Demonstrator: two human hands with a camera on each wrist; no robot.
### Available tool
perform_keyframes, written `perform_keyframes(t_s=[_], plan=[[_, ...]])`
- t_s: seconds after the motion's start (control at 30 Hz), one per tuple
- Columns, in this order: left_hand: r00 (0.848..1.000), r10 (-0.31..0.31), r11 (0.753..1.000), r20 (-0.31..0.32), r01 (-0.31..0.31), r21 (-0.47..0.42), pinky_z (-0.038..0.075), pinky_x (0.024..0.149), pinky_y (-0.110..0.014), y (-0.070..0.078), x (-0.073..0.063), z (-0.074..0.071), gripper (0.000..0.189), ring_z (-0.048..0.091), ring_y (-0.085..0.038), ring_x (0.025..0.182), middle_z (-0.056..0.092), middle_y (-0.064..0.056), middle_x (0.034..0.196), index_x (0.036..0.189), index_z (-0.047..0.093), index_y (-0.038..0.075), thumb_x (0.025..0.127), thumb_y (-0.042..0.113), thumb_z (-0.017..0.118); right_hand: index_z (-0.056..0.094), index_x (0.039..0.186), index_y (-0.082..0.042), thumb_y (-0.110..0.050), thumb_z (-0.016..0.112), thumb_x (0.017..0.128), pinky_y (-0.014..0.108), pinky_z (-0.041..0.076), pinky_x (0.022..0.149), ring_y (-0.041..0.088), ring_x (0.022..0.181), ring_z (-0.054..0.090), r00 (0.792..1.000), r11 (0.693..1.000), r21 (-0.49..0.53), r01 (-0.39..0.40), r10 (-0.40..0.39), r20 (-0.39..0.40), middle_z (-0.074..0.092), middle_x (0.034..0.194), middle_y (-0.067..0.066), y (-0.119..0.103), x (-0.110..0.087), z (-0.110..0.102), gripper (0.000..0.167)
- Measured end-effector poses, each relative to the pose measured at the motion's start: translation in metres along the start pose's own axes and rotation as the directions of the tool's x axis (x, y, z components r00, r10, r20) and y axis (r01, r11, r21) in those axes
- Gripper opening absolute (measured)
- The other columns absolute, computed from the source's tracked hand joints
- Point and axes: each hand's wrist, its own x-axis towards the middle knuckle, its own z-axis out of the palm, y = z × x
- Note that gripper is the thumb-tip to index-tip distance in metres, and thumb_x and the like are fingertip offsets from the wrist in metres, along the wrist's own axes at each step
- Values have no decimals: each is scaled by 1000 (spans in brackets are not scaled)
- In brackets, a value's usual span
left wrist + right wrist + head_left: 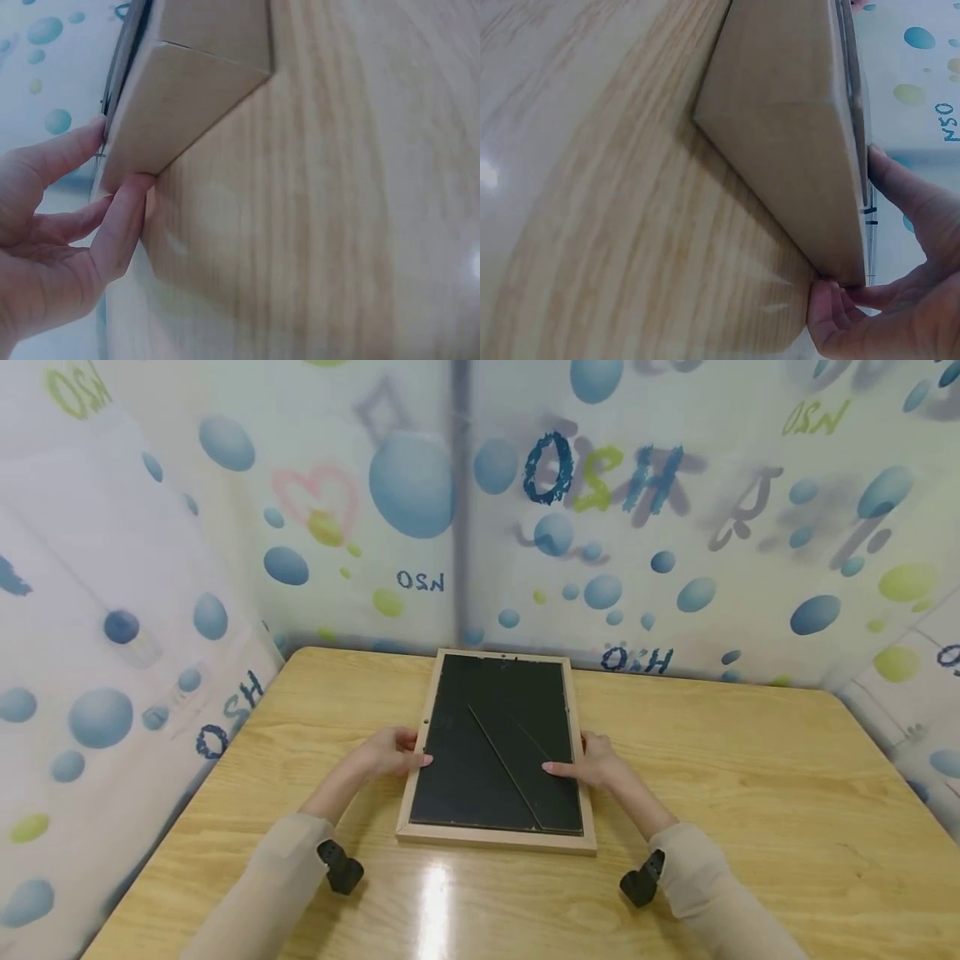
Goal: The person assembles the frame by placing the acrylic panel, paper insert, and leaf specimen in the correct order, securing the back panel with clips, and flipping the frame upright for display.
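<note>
A picture frame (495, 837) with a pale wooden rim lies back side up on the table, its long sides running away from me. Its black backing board (457, 777) faces up, and a slanted black stand leg (525, 764) lies flat against it. My left hand (390, 753) grips the left side, thumb on top at the rim. On the opposite side my right hand (597, 762) holds the frame, its thumb reaching over onto the backing. Both wrist views show fingers curled at the lower edge of the wooden side (187, 105), their tips partly hidden.
The light wooden table (735, 793) extends to both sides of the frame. Behind it hangs a pale curtain (510, 552) printed with blue and green drops and lettering. Black wrist cameras (343, 870) sit at both sleeve cuffs.
</note>
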Motion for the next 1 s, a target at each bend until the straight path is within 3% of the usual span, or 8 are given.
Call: perform_keyframes(t_s=[0.33,0.57,0.83,1.0], plan=[[999,41,999,30,-41,-9,50,66,-26,10,4,18,41,56,-15,79,58,-15,101,116,53,-4,83,14,66,24,137,12,-42,70,77,52,36,100,43,123,38,999,996,80,35,-34,-21,33,135,33,22,-11,-5,93],[1000,26,999,9,-26,-34,52,68,-28,19,7,32,44,57,-16,80,58,-14,104,119,51,-4,82,14,67,36,132,8,-36,71,78,46,44,92,35,110,52,995,986,138,95,-93,-20,51,122,27,33,-16,-17,78],[1000,26,997,-4,-27,-77,51,69,-28,22,16,39,48,57,-17,85,56,-16,110,123,50,-2,82,15,67,32,133,9,-37,70,79,47,42,95,37,114,49,997,989,126,79,-76,-29,48,126,28,39,-16,-23,81],[999,25,996,28,-23,-91,52,75,-31,21,16,37,54,57,-20,93,53,-19,117,129,43,-5,84,15,64,30,135,8,-40,69,79,48,41,96,39,117,47,997,995,71,77,-75,-32,46,128,29,38,-12,-23,84]])
